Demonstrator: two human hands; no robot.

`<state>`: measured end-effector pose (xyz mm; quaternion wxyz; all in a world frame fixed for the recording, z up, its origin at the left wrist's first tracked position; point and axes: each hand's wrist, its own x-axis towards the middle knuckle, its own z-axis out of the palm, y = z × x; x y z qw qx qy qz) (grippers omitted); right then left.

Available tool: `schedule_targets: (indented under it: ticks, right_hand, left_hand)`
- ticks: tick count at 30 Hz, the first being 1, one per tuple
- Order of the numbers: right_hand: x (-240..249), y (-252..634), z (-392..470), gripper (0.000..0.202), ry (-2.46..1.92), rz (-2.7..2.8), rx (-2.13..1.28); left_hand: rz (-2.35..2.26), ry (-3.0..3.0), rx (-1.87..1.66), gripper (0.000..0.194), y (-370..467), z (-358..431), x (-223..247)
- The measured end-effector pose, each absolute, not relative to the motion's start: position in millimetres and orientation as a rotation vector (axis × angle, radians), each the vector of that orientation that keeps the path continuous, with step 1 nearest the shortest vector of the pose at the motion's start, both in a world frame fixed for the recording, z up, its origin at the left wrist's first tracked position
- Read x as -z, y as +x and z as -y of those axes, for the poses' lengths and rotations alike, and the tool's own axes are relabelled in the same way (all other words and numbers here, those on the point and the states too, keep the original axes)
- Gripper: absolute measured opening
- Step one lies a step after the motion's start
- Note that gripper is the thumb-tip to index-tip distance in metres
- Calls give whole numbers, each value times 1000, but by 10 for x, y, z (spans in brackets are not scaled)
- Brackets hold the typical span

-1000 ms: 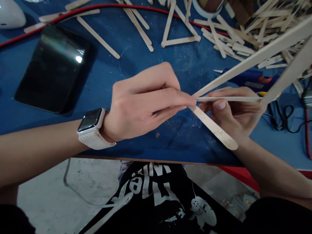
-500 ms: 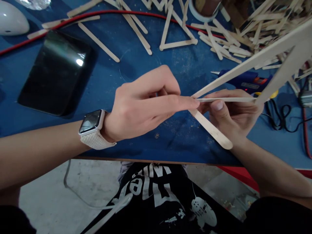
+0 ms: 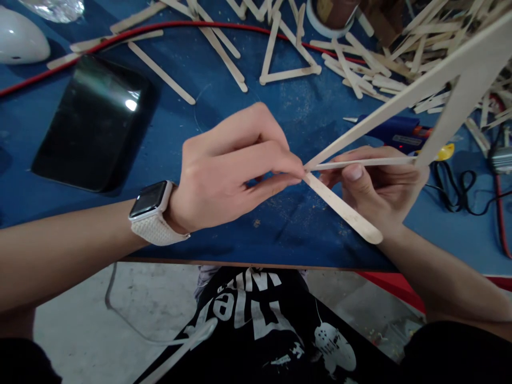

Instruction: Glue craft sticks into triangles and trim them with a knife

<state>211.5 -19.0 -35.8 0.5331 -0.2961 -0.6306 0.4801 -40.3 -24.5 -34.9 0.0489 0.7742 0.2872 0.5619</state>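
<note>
A frame of joined popsicle sticks (image 3: pixel 372 117) is held above the blue table, its upper right part running out of view. My left hand (image 3: pixel 236 165), with a watch on the wrist, pinches the corner where several stick ends meet. From that corner one popsicle stick (image 3: pixel 344 208) slants down to the right, its rounded end free. My right hand (image 3: pixel 372 181) grips the frame's lower stick, thumb in front and fingers behind. Behind the frame lies a blue glue gun (image 3: pixel 394 130), partly hidden by the sticks.
A black tablet-like slab (image 3: pixel 90 122) lies at left on the blue table (image 3: pixel 224 250). A red cable (image 3: pixel 176 24) crosses the back. Loose sticks (image 3: pixel 360 69) are heaped at back right, near a stick triangle (image 3: pixel 290 73). A black cord (image 3: pixel 460 186) coils at right.
My left hand has drawn slightly left, its index finger now bent into a pinch at the corner. The frame's corner has shifted a little left with it; my right hand keeps its grip.
</note>
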Motion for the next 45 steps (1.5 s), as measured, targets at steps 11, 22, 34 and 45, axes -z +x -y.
schedule_targets:
  ticks: [11, 22, 34, 45]
  right_hand:
    - [451, 2110, 153, 10, -704, 1451, -1175]
    - [501, 2066, 148, 19, -634, 1638, -1125]
    - [519, 2065, 168, 15, -701, 1623, -1136]
    - [203, 2208, 262, 23, -1060, 1580, -933]
  left_hand:
    - [-891, 2025, -1404, 13, -413, 332, 240]
    - [-810, 2010, -1334, 16, -399, 431, 208]
    - [-796, 2005, -1347, 16, -370, 433, 229]
    - [-807, 1570, -1562, 7, -380, 185, 311]
